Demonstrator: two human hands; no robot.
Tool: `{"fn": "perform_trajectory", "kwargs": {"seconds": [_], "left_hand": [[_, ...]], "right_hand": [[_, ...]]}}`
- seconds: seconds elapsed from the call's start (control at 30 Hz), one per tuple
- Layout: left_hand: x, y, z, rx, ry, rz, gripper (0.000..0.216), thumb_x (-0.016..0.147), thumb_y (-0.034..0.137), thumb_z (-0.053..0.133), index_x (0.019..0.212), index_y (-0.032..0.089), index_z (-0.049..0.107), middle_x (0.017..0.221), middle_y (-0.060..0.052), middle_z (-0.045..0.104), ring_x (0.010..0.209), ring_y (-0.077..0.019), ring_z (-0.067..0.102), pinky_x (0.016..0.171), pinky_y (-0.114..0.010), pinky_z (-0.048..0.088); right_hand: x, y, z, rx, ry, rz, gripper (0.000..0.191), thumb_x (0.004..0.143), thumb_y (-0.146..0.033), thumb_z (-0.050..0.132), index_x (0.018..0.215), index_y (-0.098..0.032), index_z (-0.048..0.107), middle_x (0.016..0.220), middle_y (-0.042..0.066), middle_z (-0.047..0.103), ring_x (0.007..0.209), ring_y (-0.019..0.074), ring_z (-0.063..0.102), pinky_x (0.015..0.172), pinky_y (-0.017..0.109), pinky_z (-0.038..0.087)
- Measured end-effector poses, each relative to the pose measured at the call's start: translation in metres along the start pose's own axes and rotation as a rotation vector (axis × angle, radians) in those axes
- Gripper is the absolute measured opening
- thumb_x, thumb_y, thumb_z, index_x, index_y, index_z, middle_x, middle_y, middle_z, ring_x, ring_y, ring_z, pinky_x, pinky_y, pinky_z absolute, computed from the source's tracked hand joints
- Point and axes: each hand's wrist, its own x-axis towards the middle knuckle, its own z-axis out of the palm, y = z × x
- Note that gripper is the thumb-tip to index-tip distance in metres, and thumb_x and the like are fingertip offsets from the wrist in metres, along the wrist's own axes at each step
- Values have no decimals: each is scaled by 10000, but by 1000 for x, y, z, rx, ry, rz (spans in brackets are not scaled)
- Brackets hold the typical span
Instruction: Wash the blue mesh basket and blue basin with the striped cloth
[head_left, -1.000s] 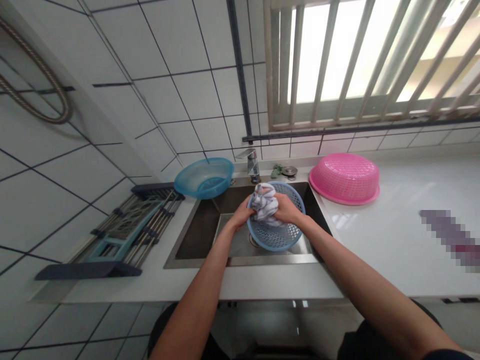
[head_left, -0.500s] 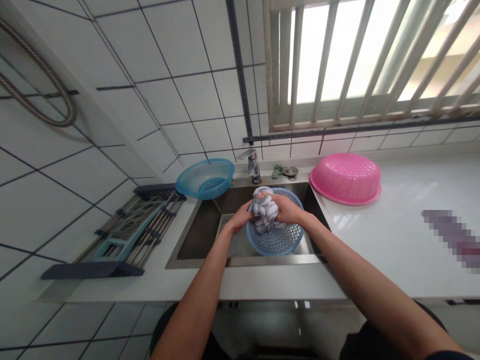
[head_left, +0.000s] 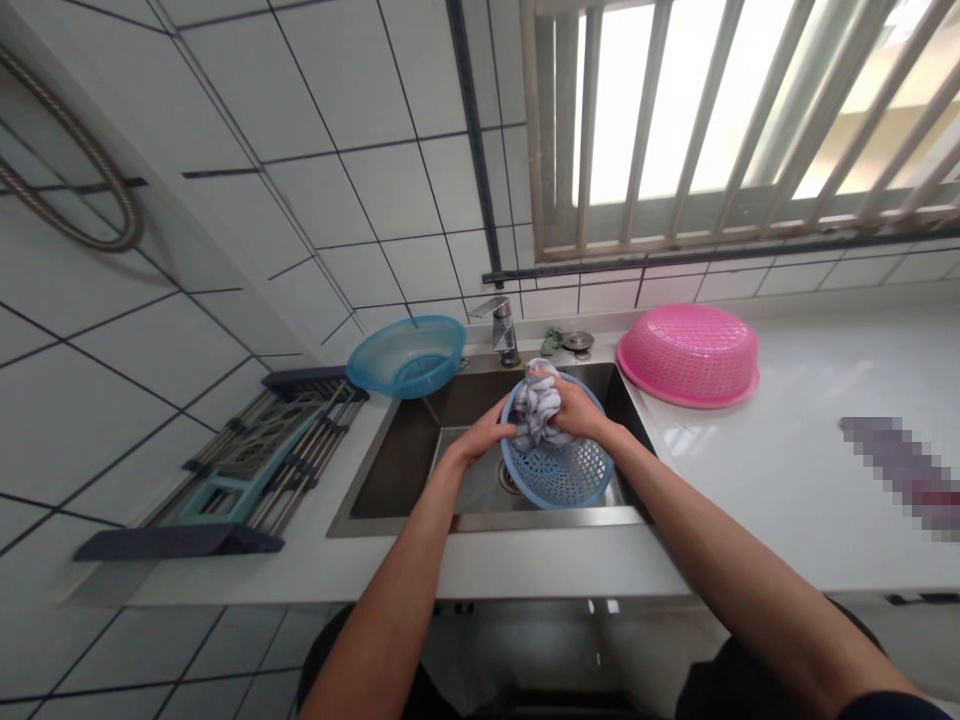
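Observation:
A blue perforated plastic basket [head_left: 566, 480] stands tilted in the steel sink [head_left: 401, 470]. My left hand [head_left: 484, 432] grips the basket's left rim, its thumb over the edge and the other fingers outside. In my right hand [head_left: 577, 408] is a bunched white-and-grey cloth [head_left: 537, 405], pressed against the basket's inner upper-left side. The cloth hides part of that wall and some of the right fingertips. Below the left hand, the sink drain [head_left: 510, 478] shows beside the basket.
Behind the sink rises a faucet [head_left: 504, 330], with a metal drain strainer [head_left: 577, 342] to its right. A light-blue basin [head_left: 409, 360] leans at the back left corner. An upturned pink basket [head_left: 690, 355] sits right, a folded rack [head_left: 255, 450] left.
The blue basket has shifted slightly right and tilted, uncovering the drain. My right hand has moved the cloth a little up and right; my left hand now holds the rim, apart from the cloth.

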Motion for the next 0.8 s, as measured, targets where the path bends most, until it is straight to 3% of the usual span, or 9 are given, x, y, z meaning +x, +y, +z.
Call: {"fn": "perform_trajectory", "kwargs": {"seconds": [0.13,0.2,0.3,0.4,0.47,0.57,0.67,0.8], "left_hand": [[-2,-10,-6,82,32,-70,728,634,234,783,1357,165,736,1443,-122,733,1428,-414,579,1298,-561,348],[-2,-11,-8,116,25,-80,715,637,244,784,1343,147,731,1421,-131,739,1401,-405,593,1278,-558,375],[-2,-7,-8,128,5,-86,822,613,198,745,1431,147,672,1443,-131,722,1367,-396,608,1247,-550,410],[-1,-2,-7,73,-41,-64,963,611,163,702,1562,195,559,1525,-112,667,1382,-374,601,1231,-511,431],[-2,-1,-8,44,-61,-62,1006,629,157,697,1613,218,492,1553,-112,641,1393,-365,597,1206,-488,457],[-3,-3,-8,45,-98,-79,998,665,163,710,1627,233,452,1560,-117,624,1398,-354,598,1173,-471,488],[-5,-4,-9,98,-142,-96,940,706,191,762,1594,250,459,1545,-112,627,1422,-333,586,1193,-471,474],[-4,-4,-7,146,-81,-145,887,779,304,826,1572,251,432,1485,-133,654,1424,-325,596,1223,-507,443]], "right_hand": [[-1,-29,-4,123,-355,-82,644,804,-102,649,1423,-253,738,1419,41,768,1388,287,675,1195,426,512],[-1,-36,-6,139,-416,-109,632,805,-87,653,1400,-275,757,1371,20,792,1354,284,698,1177,425,528],[1,-28,-8,63,-246,-109,692,807,-61,654,1452,-299,728,1500,31,719,1453,296,632,1249,477,467],[1,-7,-10,-81,-18,-2,812,790,-19,643,1554,-293,646,1611,51,625,1516,305,573,1276,502,444],[0,5,-13,-166,63,82,842,792,-16,639,1587,-291,611,1626,49,612,1499,309,589,1255,487,473],[-2,13,-17,-247,66,163,799,799,-39,647,1560,-281,628,1596,55,644,1425,314,646,1183,442,529],[-2,8,-22,-314,-1,228,586,826,-79,658,1384,-246,725,1403,78,765,1256,309,730,1044,385,576],[1,-14,-21,-414,-100,161,372,880,-135,677,1230,-234,753,1233,86,791,1103,275,748,926,321,550]]}}
